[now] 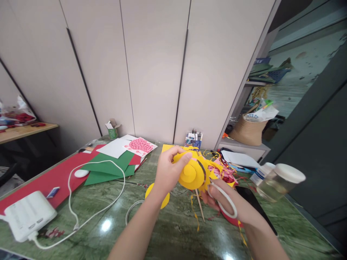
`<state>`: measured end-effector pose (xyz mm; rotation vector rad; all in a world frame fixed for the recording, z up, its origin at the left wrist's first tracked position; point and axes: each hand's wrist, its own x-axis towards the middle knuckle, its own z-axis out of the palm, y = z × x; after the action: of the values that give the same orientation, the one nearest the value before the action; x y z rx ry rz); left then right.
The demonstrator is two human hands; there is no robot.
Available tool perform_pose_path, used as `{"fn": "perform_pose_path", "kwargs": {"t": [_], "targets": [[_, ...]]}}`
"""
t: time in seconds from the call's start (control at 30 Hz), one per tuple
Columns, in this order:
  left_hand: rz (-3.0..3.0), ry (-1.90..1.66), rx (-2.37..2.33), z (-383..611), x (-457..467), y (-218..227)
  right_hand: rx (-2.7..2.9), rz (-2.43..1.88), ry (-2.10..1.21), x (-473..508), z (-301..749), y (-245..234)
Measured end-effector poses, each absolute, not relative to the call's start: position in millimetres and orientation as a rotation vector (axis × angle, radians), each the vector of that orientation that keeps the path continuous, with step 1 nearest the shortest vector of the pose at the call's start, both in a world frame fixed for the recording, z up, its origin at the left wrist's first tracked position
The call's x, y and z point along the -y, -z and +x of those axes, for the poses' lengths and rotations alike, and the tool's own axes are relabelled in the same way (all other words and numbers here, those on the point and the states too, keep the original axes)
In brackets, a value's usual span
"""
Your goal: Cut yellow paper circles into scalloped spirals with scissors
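Note:
My left hand [172,168] is closed on a yellow paper piece [191,175] with a spiral of cut paper, its thumb on top and fingers behind. My right hand [217,196] is closed around the white handles of a pair of scissors [226,198]. The scissor blades are mostly hidden behind the yellow paper's jagged right edge. Below the paper, a thin wooden stick [200,206] slants toward the table. Close to my left wrist lies a yellow paper disc [164,200], partly covered by the forearm.
Yellow and pink paper scraps [225,171] lie behind my right hand. A dark phone [255,207] and a lidded clear jar [279,182] stand to the right. Green sheets [108,168], red paper [62,184], a white power bank [29,215] and a looping cable [96,225] occupy the left.

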<state>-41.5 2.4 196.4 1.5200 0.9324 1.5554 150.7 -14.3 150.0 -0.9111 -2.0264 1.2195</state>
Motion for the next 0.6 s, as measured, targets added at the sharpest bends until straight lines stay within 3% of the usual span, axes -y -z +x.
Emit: {"fn": "perform_pose_path", "kwargs": {"t": [0.6], "targets": [[1.656,-1.433,-0.951,-62.9,-5.4,-202.6,2.120,-1.000,-1.241,13.8,156.3,-160.3]]}}
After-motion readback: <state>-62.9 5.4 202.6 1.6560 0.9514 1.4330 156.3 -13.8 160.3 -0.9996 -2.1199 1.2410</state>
